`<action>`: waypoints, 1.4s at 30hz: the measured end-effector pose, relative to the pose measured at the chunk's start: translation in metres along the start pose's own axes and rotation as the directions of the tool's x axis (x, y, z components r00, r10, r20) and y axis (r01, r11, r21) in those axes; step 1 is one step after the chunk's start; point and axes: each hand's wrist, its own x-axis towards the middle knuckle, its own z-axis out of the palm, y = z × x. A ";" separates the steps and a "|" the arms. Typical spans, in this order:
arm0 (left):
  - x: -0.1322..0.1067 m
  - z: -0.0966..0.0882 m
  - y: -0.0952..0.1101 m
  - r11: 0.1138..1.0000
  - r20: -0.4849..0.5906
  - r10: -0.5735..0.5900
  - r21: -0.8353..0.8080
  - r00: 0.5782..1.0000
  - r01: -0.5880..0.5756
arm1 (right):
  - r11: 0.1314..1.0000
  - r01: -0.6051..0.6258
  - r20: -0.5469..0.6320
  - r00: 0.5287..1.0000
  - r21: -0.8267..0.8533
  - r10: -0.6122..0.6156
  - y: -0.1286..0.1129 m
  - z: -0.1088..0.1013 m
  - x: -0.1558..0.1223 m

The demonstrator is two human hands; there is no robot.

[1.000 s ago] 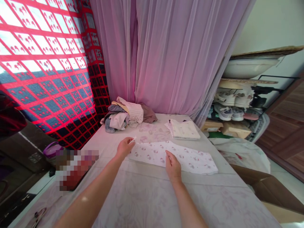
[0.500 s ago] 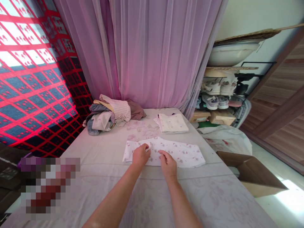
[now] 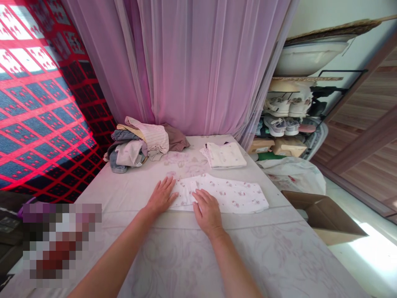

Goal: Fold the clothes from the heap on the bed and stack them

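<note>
A white garment with a small pink print [image 3: 231,194] lies flat on the bed sheet [image 3: 279,256], its left end folded over. My right hand [image 3: 207,213] presses flat on that folded part. My left hand [image 3: 161,195] rests open on the sheet, its fingertips at the garment's left edge. Neither hand grips anything. Behind them sits a folded stack of similar printed cloth [image 3: 223,155], and further left lies a heap of mixed clothes [image 3: 136,145].
A sheer pink curtain [image 3: 192,66] hangs behind the bed. To the right stand a shoe rack [image 3: 279,116], a white plastic bag [image 3: 291,176] and an open cardboard box [image 3: 325,219]. A pixelated patch [image 3: 62,240] covers part of the lower left.
The left end of the garment now lies folded over, making it shorter. Both hands have gone from pinching the cloth to lying flat. The view has shifted slightly.
</note>
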 end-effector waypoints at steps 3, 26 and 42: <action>0.000 0.004 0.003 1.000 0.036 -0.010 0.029 0.999 0.008 | 0.994 -0.050 0.117 0.991 -0.098 0.061 -0.007 0.003 -0.001; 0.017 -0.012 -0.045 0.944 0.005 -0.069 -0.323 0.998 0.067 | 0.939 -0.335 -0.046 0.942 -0.075 0.333 -0.006 0.011 0.012; -0.042 -0.034 -0.036 0.214 -0.043 -0.430 -0.975 0.902 0.056 | 0.786 -0.175 0.234 0.971 0.593 0.039 -0.121 -0.034 0.134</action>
